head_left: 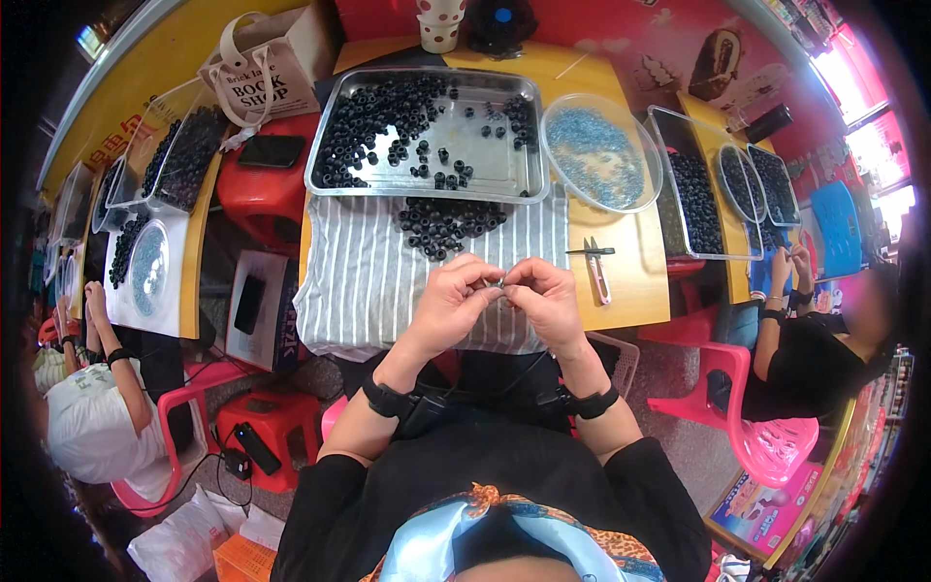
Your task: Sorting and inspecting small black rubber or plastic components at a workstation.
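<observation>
My left hand [454, 295]: thumb and forefinger pinch left side of small shiny piece [501, 283], over striped cloth [359, 276]. Piece looks light, stiff, probably slippery; best held by edges, fingertips only. Fragile? Can't tell. My right hand [545, 299]: pinches other side.
</observation>
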{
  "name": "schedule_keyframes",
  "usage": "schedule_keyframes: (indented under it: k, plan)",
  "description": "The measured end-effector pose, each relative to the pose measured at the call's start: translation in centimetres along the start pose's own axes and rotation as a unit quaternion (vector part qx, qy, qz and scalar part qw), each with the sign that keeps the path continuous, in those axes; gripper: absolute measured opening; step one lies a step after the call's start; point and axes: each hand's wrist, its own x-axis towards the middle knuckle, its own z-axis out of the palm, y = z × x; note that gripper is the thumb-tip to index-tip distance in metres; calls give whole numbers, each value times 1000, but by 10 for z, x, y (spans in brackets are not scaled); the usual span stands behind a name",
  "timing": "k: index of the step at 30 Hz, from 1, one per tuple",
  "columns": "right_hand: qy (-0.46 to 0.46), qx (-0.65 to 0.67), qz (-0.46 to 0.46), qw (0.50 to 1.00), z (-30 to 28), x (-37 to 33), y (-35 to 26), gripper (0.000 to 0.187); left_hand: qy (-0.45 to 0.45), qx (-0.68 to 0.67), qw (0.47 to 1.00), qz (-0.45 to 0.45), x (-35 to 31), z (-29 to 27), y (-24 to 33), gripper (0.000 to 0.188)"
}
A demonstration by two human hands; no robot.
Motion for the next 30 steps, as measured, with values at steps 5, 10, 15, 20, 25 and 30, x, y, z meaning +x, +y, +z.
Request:
schedule_keyframes:
  k: [5, 10, 15, 20, 25, 30]
  plan:
    - [13, 8, -12, 1000, 0, -4, -1, 5, -7, -34, 999, -20, -2, 4, 1, 11]
    - [19, -154, -190, 969, 7, -5, 1, 8, 2, -88, 991, -102, -6, 6, 1, 9]
    - [14, -274, -313, 909, 14, -7, -14, 16, -16, -211, 959, -190, -5, 3, 2, 19]
    - [-4, -377, -412, 830, 12, -7, -16, 20, -40, -311, 908, -278, -4, -2, 3, 24]
    - [-64, -471, -487, 733, 9, -12, -24, 20, -57, -343, 886, -307, -2, -5, 7, 26]
    - [-40, -390, -404, 826, 12, -14, -28, 16, -57, -332, 899, -280, -2, -7, 13, 25]
